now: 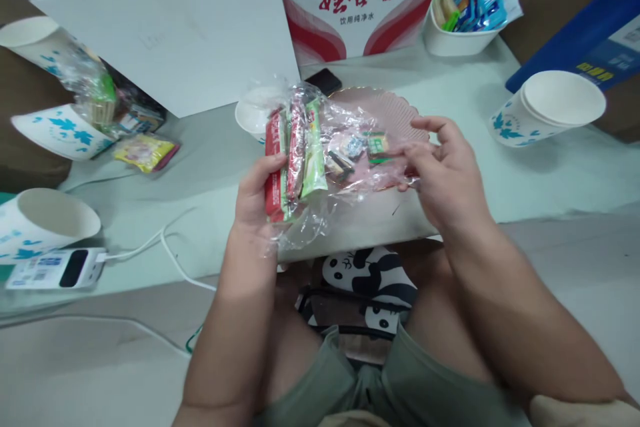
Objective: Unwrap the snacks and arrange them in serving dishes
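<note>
Above the table edge, my left hand point(256, 190) is closed round a clear plastic bag point(313, 220), its thumb on a red snack packet point(275, 167). A green snack packet point(315, 153) and another red one stand side by side there, within or behind the film. My right hand point(445, 170) pinches the bag's other side with its fingertips. Between the hands, small wrapped snacks, one with a green wrapper point(377, 147), show through the film. Behind the bag lies a pink ribbed plate point(385, 107), partly hidden. A white cup point(250, 120) stands behind my left hand.
A white tub point(460, 41) of wrapped snacks stands at the back right, near stacked paper cups point(555, 107). On the left are a paper cup point(45, 227), a white power bank point(60, 270) with a cable, and a yellow packet point(145, 152). Cartons point(365, 7) line the back.
</note>
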Demonstrator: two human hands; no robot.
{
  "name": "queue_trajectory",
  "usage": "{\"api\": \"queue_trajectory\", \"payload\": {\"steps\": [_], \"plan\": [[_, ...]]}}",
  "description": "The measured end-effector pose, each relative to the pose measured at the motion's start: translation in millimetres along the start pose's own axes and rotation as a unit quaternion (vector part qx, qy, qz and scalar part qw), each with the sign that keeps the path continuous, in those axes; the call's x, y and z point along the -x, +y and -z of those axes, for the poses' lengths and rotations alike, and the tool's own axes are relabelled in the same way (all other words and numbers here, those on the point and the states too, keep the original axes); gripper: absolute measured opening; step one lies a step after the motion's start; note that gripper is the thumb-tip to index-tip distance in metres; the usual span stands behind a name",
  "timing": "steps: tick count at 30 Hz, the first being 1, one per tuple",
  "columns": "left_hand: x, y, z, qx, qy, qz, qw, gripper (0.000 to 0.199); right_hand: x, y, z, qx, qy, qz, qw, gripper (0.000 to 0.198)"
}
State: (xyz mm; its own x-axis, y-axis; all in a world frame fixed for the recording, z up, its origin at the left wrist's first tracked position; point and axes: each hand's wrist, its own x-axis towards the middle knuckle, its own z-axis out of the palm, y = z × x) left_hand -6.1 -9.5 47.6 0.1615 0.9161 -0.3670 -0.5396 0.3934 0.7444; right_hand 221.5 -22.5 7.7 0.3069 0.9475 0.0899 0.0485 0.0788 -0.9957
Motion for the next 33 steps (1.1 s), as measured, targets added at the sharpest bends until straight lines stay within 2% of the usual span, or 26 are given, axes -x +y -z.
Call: {"api": "queue_trajectory", "payload": {"steps": [2,4,5,6,8,10,12,14,15,18,22,25,27,30,33], "plan": [[0.0,-1.2,-0.7,-0.004,0.011,-0.012,1.0,0.02,5.3,-10.7,6.0,0.081,0.059,0.107,0.989,0.032],[-1.5,-4.1,1.0,-0.027,0.015,-0.028,0.999,0.025,18.0,-27.8,6.1,0.12,0.136,0.227,0.957,0.03],[-2.6,-6.0,2.3,-0.044,0.01,-0.037,0.998,0.029,26.2,-37.0,3.3,0.132,0.147,0.28,0.94,0.028],[-3.8,-8.0,3.9,-0.063,0.002,-0.046,0.997,0.032,34.5,-45.4,-1.2,0.148,0.125,0.322,0.927,0.027],[-6.0,-11.9,6.8,-0.1,-0.019,-0.062,0.993,0.036,48.4,-56.5,-13.6,0.198,0.0,0.355,0.914,0.023],[-7.3,-15.3,9.0,-0.125,-0.04,-0.07,0.989,0.036,54.7,-57.7,-26.3,0.236,-0.103,0.301,0.918,0.017],[-7.6,-18.1,10.5,-0.141,-0.06,-0.071,0.986,0.036,54.1,-50.9,-35.5,0.232,-0.157,0.192,0.941,0.01],[-6.9,-20.7,11.4,-0.153,-0.073,-0.079,0.982,0.038,50.5,-41.6,-40.7,0.184,-0.207,0.081,0.958,0.003],[-6.2,-22.1,11.6,-0.16,-0.077,-0.083,0.981,0.04,49.0,-37.4,-42.4,0.148,-0.228,0.037,0.962,0.007],[-3.4,-26.3,10.3,-0.191,-0.087,-0.104,0.972,0.04,48.2,-28.1,-47.5,0.037,-0.244,-0.034,0.969,0.019],[0.3,-28.5,5.0,-0.267,-0.121,-0.17,0.941,0.042,52.8,-18.2,-58.4,-0.07,-0.214,-0.04,0.974,0.043],[2.7,-24.7,2.2,-0.338,-0.154,-0.214,0.904,0.046,55.0,-12.1,-64.6,-0.118,-0.219,-0.027,0.968,0.069],[4.2,-21.4,2.6,-0.388,-0.155,-0.249,0.874,0.048,55.7,-10.1,-65.6,-0.123,-0.228,-0.016,0.966,0.077],[5.6,-20.9,4.8,-0.443,-0.118,-0.305,0.835,0.055,57.5,-9.6,-65.3,-0.11,-0.234,-0.005,0.966,0.082],[7.3,-25.6,2.5,-0.446,-0.049,-0.343,0.825,0.067,60.6,-10.3,-67.5,-0.101,-0.209,-0.005,0.973,0.085]]}}
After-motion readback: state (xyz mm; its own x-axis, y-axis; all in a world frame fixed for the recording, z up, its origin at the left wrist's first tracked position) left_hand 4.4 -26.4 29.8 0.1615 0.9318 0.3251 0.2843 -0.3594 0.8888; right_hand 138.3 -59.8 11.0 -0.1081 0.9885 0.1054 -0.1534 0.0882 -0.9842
